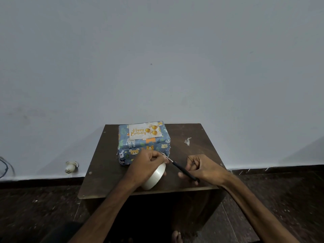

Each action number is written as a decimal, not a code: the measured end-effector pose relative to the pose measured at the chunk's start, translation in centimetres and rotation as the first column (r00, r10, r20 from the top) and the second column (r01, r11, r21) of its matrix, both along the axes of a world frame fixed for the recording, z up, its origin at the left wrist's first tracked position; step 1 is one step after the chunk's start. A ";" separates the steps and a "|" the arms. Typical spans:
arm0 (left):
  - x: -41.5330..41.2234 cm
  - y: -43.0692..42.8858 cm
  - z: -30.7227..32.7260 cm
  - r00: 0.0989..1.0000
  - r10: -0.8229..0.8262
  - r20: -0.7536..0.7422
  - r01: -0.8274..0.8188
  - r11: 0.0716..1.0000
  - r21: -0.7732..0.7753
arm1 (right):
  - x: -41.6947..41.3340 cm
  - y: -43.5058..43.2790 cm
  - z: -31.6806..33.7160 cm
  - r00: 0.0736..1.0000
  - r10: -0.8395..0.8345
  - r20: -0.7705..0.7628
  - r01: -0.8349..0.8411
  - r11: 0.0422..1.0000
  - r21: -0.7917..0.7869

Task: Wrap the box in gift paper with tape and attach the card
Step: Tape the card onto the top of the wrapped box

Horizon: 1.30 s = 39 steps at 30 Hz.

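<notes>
- The wrapped box (144, 142) sits at the back left of a small dark wooden table (201, 134), close to the pale wall (157, 58). Its paper is blue with cartoon animals.
- A "Happy Birthday" card (145, 131) with gold balloons lies flat on top of the box.
- The left hand (146, 163) is closed around a roll of clear tape (155, 176), held just in front of the box, tilted on edge.
- The right hand (201, 168) is curled around the black handles of a pair of scissors (180, 168); the blade tips reach up to the fingers of the left hand at the top of the roll.
- A crumpled scrap of tape (188, 141) lies on the table's right side, well apart from the box.
- A small white object (71, 166) rests on the floor by the wall; I cannot tell what it is.
</notes>
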<state>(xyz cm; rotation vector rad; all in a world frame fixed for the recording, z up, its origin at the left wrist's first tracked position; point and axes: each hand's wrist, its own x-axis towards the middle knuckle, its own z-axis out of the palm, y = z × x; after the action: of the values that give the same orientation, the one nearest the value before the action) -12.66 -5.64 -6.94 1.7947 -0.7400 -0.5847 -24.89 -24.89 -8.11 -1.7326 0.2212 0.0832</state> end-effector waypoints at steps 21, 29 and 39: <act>0.0 0.2 0.0 0.997 -0.073 0.031 0.071 0.995 0.069 | -0.3 -0.3 2.0 0.992 -0.130 -0.005 0.121 0.936 -0.330; 0.3 0.1 0.1 1.000 -0.027 0.009 0.026 0.998 0.056 | -0.8 -1.9 0.6 0.966 -0.254 -0.054 0.035 0.332 -0.942; 0.5 0.1 -0.4 0.998 -0.008 -0.058 0.009 1.000 0.025 | -0.2 0.0 2.2 0.953 -0.304 0.007 0.096 0.278 -0.956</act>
<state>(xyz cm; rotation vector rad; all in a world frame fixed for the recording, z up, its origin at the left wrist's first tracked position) -12.12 -5.58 -7.31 1.7909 -0.7042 -0.6515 -25.13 -24.90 -5.86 -2.9232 0.7601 -0.1257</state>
